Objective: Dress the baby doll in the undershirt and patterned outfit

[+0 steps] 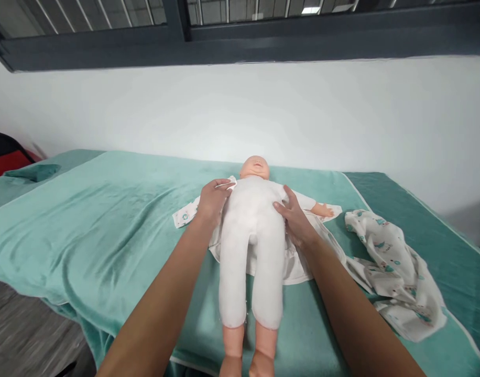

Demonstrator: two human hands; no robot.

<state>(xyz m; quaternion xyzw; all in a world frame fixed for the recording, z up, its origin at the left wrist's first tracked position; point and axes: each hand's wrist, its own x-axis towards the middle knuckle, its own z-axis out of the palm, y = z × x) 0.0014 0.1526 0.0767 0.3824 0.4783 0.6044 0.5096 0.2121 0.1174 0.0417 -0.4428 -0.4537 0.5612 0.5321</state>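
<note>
A baby doll (pixel 255 209) with a white cloth body lies on its back, head toward the wall and feet toward me. Under it is spread an open white printed baby shirt (pixel 297 269). One doll arm, on the right, stretches out over a sleeve with its hand showing; the other sleeve lies flat to the left. My left hand (pixel 215 201) is closed, pinching the shirt's edge by the doll's shoulder. On the opposite side, my right hand (pixel 297 220) grips the doll's side, thumb on top and the other fingers partly hidden.
A crumpled white printed baby garment (pixel 401 277) lies to the right. Green cloth (pixel 106 225) covers the table, with wrinkles at left. Behind stands a white wall (pixel 145 115) below a dark window frame (pixel 263 42). A red and black object (pixel 8 157) is at far left.
</note>
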